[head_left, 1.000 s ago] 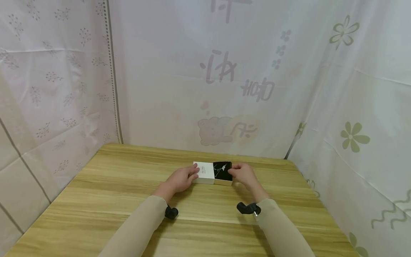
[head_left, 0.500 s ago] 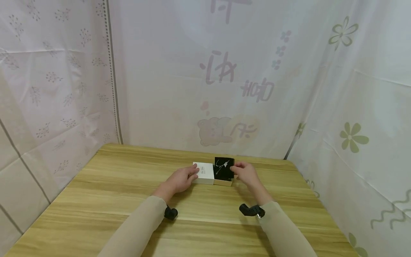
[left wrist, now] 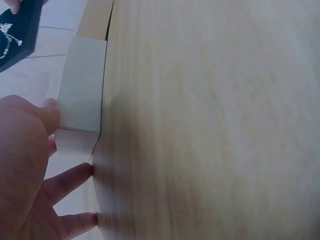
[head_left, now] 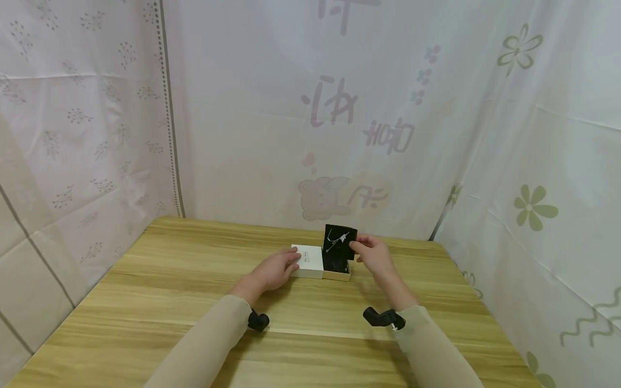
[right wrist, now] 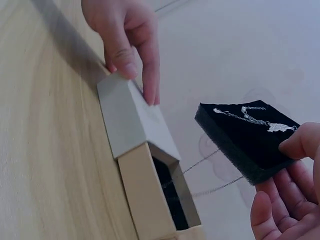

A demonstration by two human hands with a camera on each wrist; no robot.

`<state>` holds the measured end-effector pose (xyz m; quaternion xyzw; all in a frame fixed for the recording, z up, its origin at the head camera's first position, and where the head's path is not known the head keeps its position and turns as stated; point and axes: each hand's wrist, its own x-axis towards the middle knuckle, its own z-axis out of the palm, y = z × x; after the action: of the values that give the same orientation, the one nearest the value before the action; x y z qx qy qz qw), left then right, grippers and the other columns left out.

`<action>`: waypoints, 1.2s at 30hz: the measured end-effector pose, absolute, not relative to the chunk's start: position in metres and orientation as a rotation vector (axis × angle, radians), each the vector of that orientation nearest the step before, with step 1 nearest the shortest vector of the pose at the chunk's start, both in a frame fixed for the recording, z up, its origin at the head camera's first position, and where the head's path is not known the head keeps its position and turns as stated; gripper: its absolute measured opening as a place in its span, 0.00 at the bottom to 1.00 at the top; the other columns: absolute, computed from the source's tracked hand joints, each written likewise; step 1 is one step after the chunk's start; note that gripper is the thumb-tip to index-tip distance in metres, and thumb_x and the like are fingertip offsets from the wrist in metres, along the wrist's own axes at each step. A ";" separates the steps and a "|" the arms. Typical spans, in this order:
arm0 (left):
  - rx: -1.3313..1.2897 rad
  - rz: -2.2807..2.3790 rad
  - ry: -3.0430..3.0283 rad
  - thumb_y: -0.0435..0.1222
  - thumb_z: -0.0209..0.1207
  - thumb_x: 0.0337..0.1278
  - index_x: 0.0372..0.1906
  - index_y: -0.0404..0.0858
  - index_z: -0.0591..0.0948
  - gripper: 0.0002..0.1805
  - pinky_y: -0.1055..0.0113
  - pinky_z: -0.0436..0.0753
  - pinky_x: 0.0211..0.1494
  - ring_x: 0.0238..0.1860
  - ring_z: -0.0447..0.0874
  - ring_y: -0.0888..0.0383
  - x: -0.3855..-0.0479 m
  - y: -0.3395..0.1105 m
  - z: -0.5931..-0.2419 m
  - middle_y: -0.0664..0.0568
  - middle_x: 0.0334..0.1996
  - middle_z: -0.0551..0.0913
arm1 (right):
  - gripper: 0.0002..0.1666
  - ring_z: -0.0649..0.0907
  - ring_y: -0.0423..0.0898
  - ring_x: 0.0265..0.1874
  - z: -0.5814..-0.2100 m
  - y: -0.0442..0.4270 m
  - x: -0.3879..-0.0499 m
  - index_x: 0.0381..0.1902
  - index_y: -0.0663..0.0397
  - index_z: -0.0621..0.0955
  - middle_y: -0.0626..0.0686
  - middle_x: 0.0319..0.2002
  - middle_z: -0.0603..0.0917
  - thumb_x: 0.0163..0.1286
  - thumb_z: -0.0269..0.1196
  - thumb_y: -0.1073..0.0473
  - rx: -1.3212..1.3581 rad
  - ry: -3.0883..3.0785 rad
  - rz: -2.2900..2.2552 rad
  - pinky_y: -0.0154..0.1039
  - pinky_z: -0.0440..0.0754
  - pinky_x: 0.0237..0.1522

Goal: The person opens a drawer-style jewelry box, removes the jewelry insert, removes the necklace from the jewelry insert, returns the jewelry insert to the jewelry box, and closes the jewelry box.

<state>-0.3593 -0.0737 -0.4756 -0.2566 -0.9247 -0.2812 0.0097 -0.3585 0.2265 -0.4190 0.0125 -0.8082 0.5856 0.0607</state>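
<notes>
On the table sits a small white box sleeve (head_left: pixel 308 261) with printed text, its cream drawer (right wrist: pixel 150 195) pulled part way out to the right. My left hand (head_left: pixel 269 271) holds the sleeve's left end, thumb on the front side and fingers on top. My right hand (head_left: pixel 376 258) pinches the edge of a black foam pad (right wrist: pixel 245 140), raised and tilted above the drawer. A silver necklace (right wrist: pixel 280 127) with a pendant lies across the pad's face. From the pad's underside, thin chain strands (right wrist: pixel 205 159) run down to the drawer, whose inside looks dark.
The wood-grain table (head_left: pixel 301 345) extends around the box on all sides. Patterned pale curtains (head_left: pixel 242 134) hang behind it and at both sides. A black wrist device (head_left: pixel 383 318) is worn on each arm.
My right hand has lifted the foam pad up out of the drawer and tilted it, exposing the dark drawer inside. The left hand and the sleeve have stayed in place.
</notes>
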 end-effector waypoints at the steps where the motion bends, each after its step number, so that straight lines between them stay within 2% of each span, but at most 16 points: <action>1: -0.805 -0.874 -2.884 0.40 0.55 0.87 0.79 0.34 0.76 0.26 0.45 0.67 0.88 0.85 0.66 0.41 -0.359 -0.073 -0.475 0.40 0.83 0.70 | 0.18 0.82 0.42 0.44 -0.417 0.226 -0.358 0.58 0.66 0.82 0.50 0.47 0.88 0.80 0.67 0.58 0.044 -2.430 1.785 0.34 0.86 0.42; 7: -0.808 -0.862 -2.885 0.39 0.54 0.88 0.79 0.34 0.76 0.25 0.45 0.67 0.88 0.86 0.65 0.41 -0.359 -0.073 -0.475 0.39 0.83 0.69 | 0.15 0.82 0.41 0.43 -0.406 0.224 -0.354 0.55 0.64 0.81 0.42 0.41 0.85 0.79 0.68 0.59 0.063 -2.359 1.844 0.34 0.87 0.40; 14: -0.814 -0.843 -2.881 0.39 0.54 0.87 0.78 0.32 0.75 0.26 0.44 0.67 0.88 0.85 0.65 0.39 -0.360 -0.073 -0.478 0.37 0.83 0.69 | 0.15 0.82 0.39 0.41 -0.393 0.217 -0.349 0.55 0.63 0.82 0.41 0.41 0.84 0.79 0.68 0.58 0.094 -2.320 1.868 0.32 0.87 0.40; 20: -0.765 -0.857 -2.887 0.41 0.54 0.88 0.78 0.37 0.76 0.24 0.44 0.79 0.79 0.71 0.82 0.37 -0.357 -0.072 -0.480 0.33 0.80 0.67 | 0.14 0.83 0.40 0.41 -0.384 0.208 -0.341 0.55 0.62 0.82 0.43 0.42 0.85 0.79 0.68 0.58 0.109 -2.292 1.893 0.30 0.86 0.39; 24: -0.750 -0.852 -2.878 0.41 0.53 0.88 0.78 0.38 0.76 0.24 0.44 0.83 0.75 0.66 0.86 0.37 -0.357 -0.072 -0.481 0.33 0.78 0.68 | 0.15 0.82 0.41 0.41 -0.378 0.201 -0.336 0.56 0.62 0.82 0.44 0.43 0.84 0.79 0.68 0.59 0.130 -2.276 1.921 0.31 0.86 0.39; 27: -0.748 -0.873 -2.872 0.41 0.54 0.88 0.79 0.37 0.76 0.25 0.44 0.82 0.76 0.67 0.85 0.37 -0.358 -0.072 -0.482 0.33 0.78 0.68 | 0.13 0.81 0.41 0.41 -0.374 0.196 -0.332 0.54 0.62 0.81 0.43 0.42 0.84 0.79 0.68 0.61 0.152 -2.251 1.949 0.31 0.86 0.39; 32: -0.655 -1.021 -2.856 0.45 0.54 0.88 0.84 0.34 0.67 0.32 0.42 0.76 0.81 0.74 0.79 0.37 -0.359 -0.074 -0.482 0.33 0.79 0.67 | 0.09 0.81 0.41 0.39 -0.370 0.190 -0.328 0.50 0.60 0.82 0.42 0.39 0.84 0.78 0.68 0.63 0.178 -2.228 1.980 0.33 0.86 0.40; 36: -0.515 -1.125 -2.762 0.47 0.54 0.88 0.84 0.36 0.67 0.33 0.41 0.79 0.79 0.74 0.80 0.39 -0.358 -0.078 -0.473 0.37 0.79 0.71 | 0.07 0.80 0.41 0.38 -0.367 0.187 -0.325 0.49 0.58 0.82 0.42 0.39 0.83 0.78 0.68 0.63 0.183 -2.221 2.003 0.32 0.85 0.39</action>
<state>-0.3575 -0.0777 -0.4727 -0.1698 -0.9111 -0.3712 0.0575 -0.3246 0.1865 -0.3671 0.0609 -0.7392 0.6668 0.0725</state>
